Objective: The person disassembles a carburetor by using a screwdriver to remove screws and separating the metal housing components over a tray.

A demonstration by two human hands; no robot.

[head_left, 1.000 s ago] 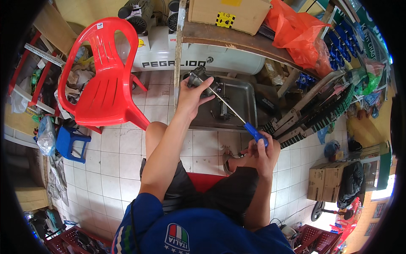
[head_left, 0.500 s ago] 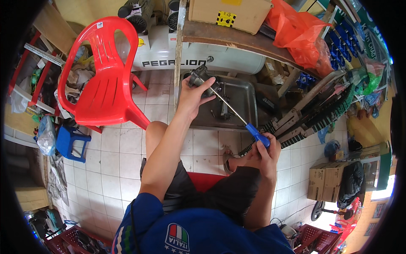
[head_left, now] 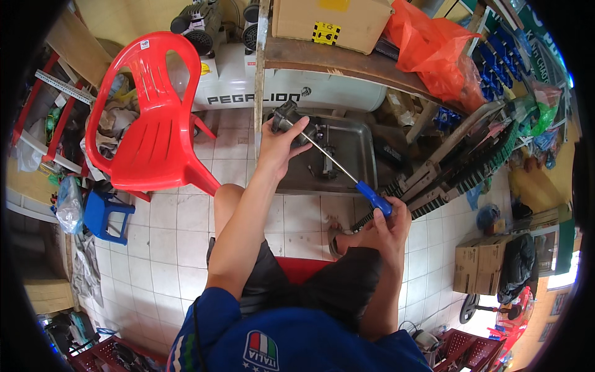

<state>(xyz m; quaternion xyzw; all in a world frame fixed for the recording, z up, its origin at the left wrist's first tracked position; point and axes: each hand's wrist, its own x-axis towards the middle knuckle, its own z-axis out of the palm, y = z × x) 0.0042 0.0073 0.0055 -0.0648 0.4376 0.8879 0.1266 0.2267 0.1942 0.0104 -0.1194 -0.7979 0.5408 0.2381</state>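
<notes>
Clasped in the right hand [head_left: 392, 228] was a blue-handled screwdriver [head_left: 374, 198], reaching to a dark metal part [head_left: 284, 113] grasped by the left hand [head_left: 279, 147] near the tray [head_left: 358, 152] (tip contact unclear). Good control likely demanded straight alignment and a braced part.

The screwdriver [head_left: 375, 198] has a bright blue handle and a silver shaft; the metal part [head_left: 285, 116] at its tip is dark grey, almost black. The metal tray [head_left: 361, 144] is a dull grey. The plastic armchair [head_left: 149, 152] is glossy red with a small white sticker [head_left: 144, 44], and the plastic stool [head_left: 106, 217] is blue. Behind, the tank [head_left: 350, 92] is whitish with black lettering. The cardboard box [head_left: 297, 18] is tan, its square label [head_left: 326, 33] patterned in yellow and black, and the plastic bag [head_left: 427, 46] beside it is orange-red. Greyish-white floor tiles [head_left: 164, 248] form a grid of darker lines. The shirt [head_left: 310, 344] is royal blue, its crest [head_left: 260, 350] striped green, white and red; the shorts [head_left: 268, 279] are black.
</notes>
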